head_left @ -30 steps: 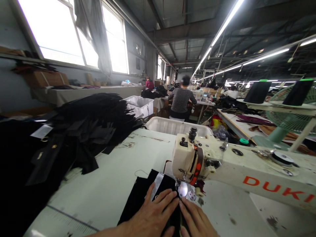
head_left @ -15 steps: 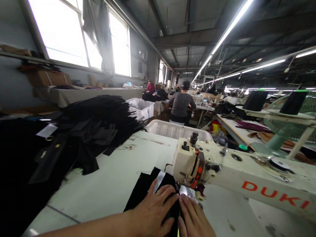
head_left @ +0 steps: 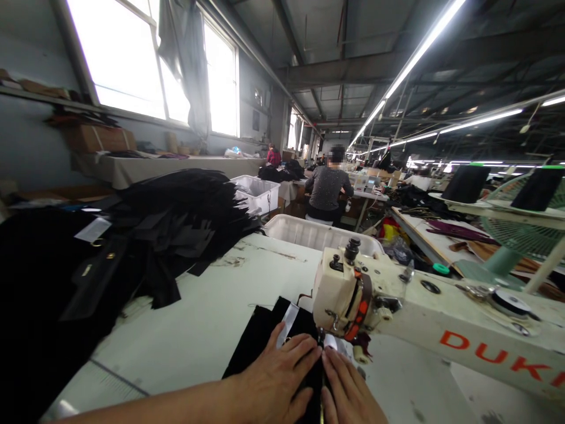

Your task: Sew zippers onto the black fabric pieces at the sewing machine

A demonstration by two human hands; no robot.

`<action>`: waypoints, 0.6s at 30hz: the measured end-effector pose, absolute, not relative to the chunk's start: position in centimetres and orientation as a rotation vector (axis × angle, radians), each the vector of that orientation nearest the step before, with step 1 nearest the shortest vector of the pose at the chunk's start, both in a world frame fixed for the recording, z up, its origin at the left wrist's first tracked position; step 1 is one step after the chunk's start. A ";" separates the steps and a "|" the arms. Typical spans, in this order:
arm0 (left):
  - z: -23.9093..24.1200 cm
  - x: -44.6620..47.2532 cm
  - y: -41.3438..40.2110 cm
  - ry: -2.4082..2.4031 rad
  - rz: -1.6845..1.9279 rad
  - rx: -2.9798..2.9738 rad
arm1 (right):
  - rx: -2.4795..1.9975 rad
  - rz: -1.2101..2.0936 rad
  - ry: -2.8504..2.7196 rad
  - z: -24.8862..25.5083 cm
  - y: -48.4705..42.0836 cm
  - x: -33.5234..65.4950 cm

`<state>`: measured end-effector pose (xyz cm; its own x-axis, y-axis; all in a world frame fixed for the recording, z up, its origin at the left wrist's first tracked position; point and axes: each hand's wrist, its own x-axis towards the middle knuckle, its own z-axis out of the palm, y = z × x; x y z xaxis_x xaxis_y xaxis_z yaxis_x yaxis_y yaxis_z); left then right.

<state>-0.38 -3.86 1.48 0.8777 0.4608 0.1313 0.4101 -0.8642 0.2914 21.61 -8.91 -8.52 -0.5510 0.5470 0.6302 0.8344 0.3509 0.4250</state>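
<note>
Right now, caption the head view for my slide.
Both hands, left hand and right hand, press black fabric flat beside the sewing machine.

We see through a single camera worn on the head, facing forward and slightly down across a white table (head_left: 189, 330), with only this one view. Closest, at the bottom edge, are our left hand (head_left: 276, 383) and right hand (head_left: 348, 391) by the sewing machine (head_left: 353, 291). Beyond them the view runs far down a long workshop, windows (head_left: 132, 65) on the left, ceiling lights (head_left: 410, 53) overhead.
</note>
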 end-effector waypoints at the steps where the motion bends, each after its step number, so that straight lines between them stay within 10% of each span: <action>1: 1.3 -0.4 -3.9 0.649 0.322 2.800 | -1.210 -1.028 -2.259 -8.5 -8.9 21.8; 18: 1.0 -0.5 -3.2 0.614 0.290 2.845 | -1.391 -0.904 -2.138 -6.3 -13.4 22.5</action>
